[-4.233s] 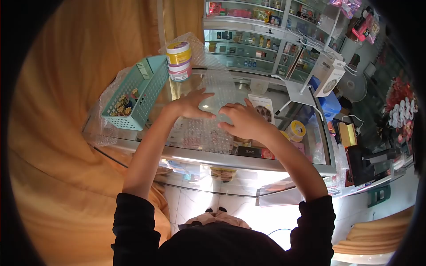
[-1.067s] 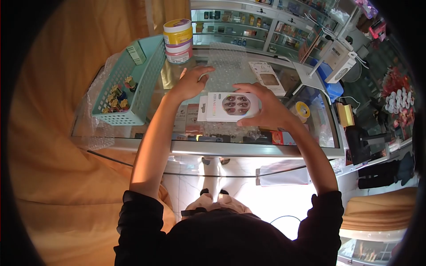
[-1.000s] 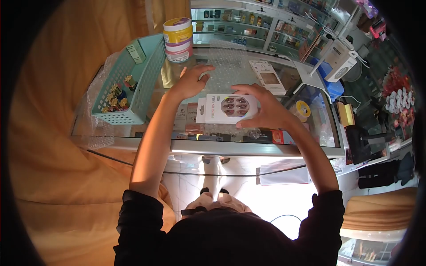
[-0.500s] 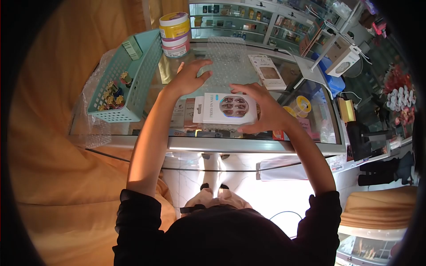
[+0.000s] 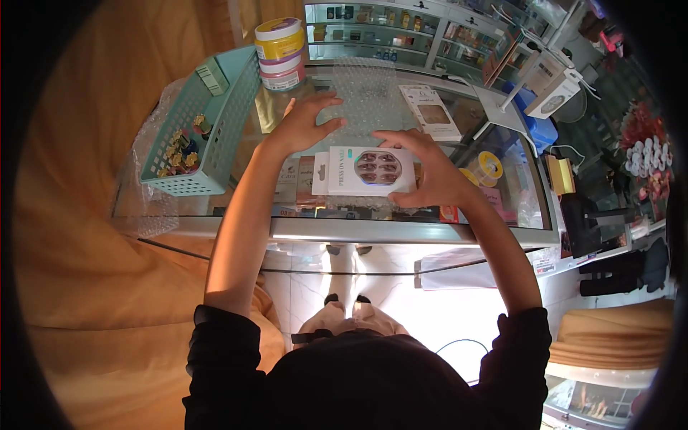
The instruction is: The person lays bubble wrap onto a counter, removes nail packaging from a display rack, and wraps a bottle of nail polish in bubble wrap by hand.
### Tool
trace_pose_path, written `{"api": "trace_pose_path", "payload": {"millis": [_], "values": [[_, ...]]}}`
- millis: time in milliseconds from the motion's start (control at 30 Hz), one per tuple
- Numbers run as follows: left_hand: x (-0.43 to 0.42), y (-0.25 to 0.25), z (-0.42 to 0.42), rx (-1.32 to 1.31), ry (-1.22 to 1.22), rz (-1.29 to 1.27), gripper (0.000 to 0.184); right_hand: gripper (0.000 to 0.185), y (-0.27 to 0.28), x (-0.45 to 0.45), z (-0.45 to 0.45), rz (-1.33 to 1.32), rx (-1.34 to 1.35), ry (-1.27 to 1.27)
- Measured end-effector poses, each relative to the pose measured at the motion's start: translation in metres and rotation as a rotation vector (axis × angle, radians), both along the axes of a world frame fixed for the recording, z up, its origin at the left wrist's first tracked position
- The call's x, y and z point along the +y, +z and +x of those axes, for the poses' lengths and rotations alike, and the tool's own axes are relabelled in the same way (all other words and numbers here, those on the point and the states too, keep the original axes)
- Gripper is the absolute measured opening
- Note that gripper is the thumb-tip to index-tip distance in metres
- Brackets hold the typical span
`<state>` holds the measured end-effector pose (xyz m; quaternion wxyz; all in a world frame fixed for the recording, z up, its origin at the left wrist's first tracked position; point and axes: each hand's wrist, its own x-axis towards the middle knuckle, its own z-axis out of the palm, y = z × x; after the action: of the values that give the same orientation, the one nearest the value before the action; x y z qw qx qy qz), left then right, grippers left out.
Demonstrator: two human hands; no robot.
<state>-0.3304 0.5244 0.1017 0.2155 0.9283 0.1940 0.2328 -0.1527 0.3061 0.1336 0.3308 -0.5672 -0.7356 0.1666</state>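
Your right hand [image 5: 433, 172] curves around the right end of a white rectangular carton with an oval clear window [image 5: 337, 172], its thumb at the near edge and fingers at the far edge; how firmly they pinch cannot be told. The carton lies face up over clear plastic bubble wrap [image 5: 364, 79] on the metal-framed glass counter [image 5: 373, 231], hang tab pointing left. Your left hand [image 5: 297, 129], empty, fingers spread, hovers beyond the tab, apart from the carton.

Light, even pressure on the long edges should suit the carton best; a squeeze over the window could bow it, and the thin tab looks easy to crease. Your free hand could steady the left end or smooth the wrap, whose slack could let the carton slide.

Your right fingers and palm mask the carton's right end, and its underside is out of sight. The wrap's near edge is hard to trace against the glass and the packets below. "Press on nails" reads sideways; the finer print does not. The small gold-topped items [image 5: 179, 154] in the teal perforated plastic basket [image 5: 233, 136], at left, are too small to identify surely.
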Motion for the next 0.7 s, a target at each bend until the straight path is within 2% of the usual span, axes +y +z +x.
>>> {"api": "trace_pose_path", "payload": {"millis": [67,133,400,500,567,700], "values": [[-0.001,0.002,-0.001,0.012,0.007,-0.003,0.051,0.086,0.0,0.0,0.0,-0.003,-0.026,-0.003],[-0.002,0.002,-0.002,0.013,0.009,-0.023,0.051,0.085,0.003,-0.001,-0.001,-0.006,0.066,0.041],[-0.001,0.001,0.0,0.033,0.004,-0.015,0.053,0.087,0.001,-0.002,-0.003,-0.025,0.014,0.008],[-0.009,0.004,0.003,-0.099,0.035,0.041,0.047,0.087,0.004,-0.001,-0.004,0.014,0.003,0.031],[-0.018,0.016,0.004,-0.235,-0.102,-0.002,0.039,0.088,0.004,-0.001,-0.004,0.035,0.0,0.049],[-0.028,0.023,0.006,-0.223,-0.125,-0.078,0.033,0.085,0.007,-0.001,-0.003,0.104,0.026,0.056]]}}
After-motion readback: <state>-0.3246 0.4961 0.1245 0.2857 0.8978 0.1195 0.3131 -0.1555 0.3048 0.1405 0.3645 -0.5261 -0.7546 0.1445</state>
